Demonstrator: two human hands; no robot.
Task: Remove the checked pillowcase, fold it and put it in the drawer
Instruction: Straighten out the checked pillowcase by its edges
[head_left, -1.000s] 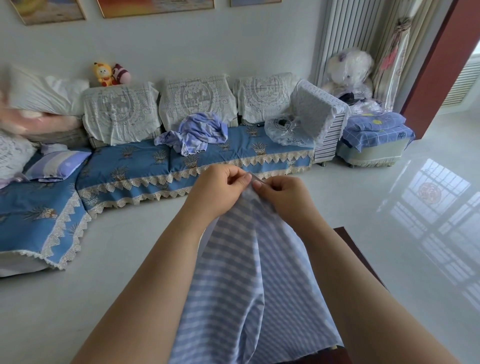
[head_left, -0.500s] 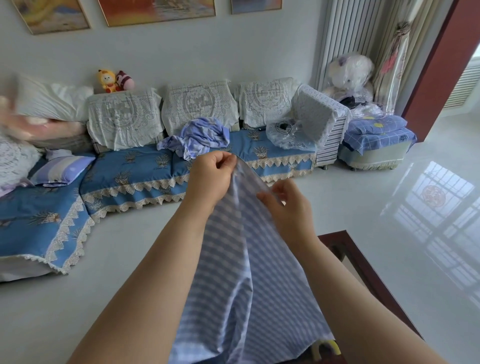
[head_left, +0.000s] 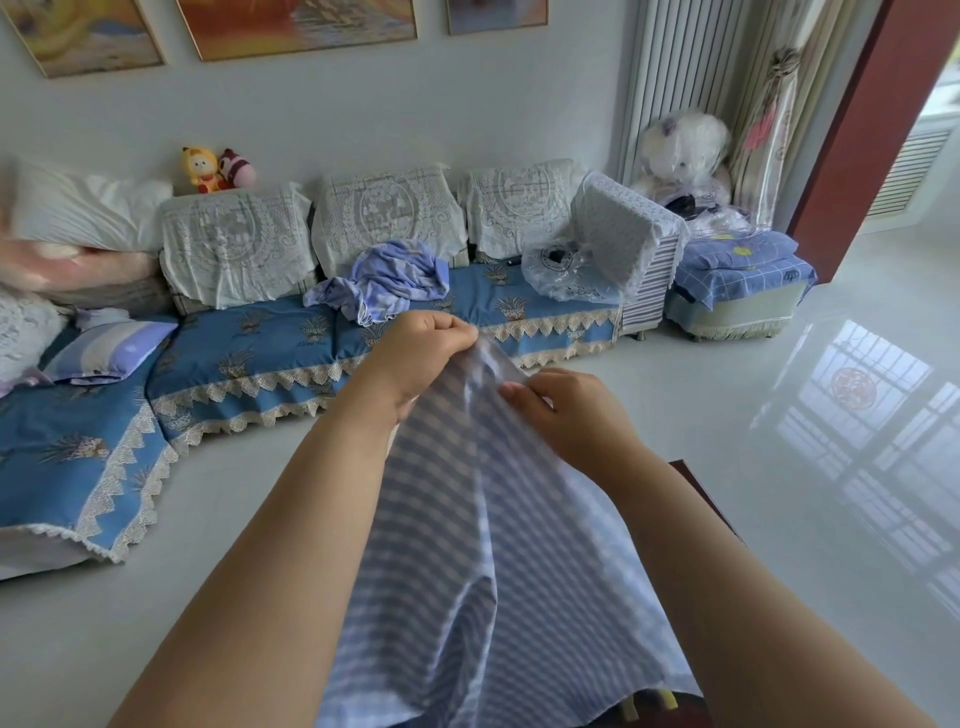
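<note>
Left hand (head_left: 415, 364): raised in front of the chest, fingers curled tight, pinching the top corner of the checked pillowcase (head_left: 483, 545).
Right hand (head_left: 566, 410): just below and to the right of the left, near it but apart; thumb and fingers nipping the upper edge of the same cloth.
Checked pillowcase: blue and white checks, held up in the air between both forearms, hanging in loose folds down to the bottom of the view.
Dark red furniture edge (head_left: 706, 499): peeking out behind the right forearm; kind of furniture not clear.
Floor (head_left: 779, 467): pale, glossy, mirroring a window on the right.
Sofa (head_left: 260, 358): along the far wall, blue patterned cover with lace trim, 3 lace-draped back cushions.
Crumpled blue cloth (head_left: 389, 280): lying on the sofa seat, just beyond the left hand.
Striped pillow (head_left: 109, 348): on the sofa's left part.
2 small plush toys (head_left: 215, 169): sitting on top of the sofa back.
Footstool (head_left: 737, 291): right of the sofa, folded blue bedding stacked on it.
White plush bear (head_left: 680, 150): wrapped in clear plastic, behind the footstool.
Framed pictures (head_left: 296, 23): on the wall above the sofa.
</note>
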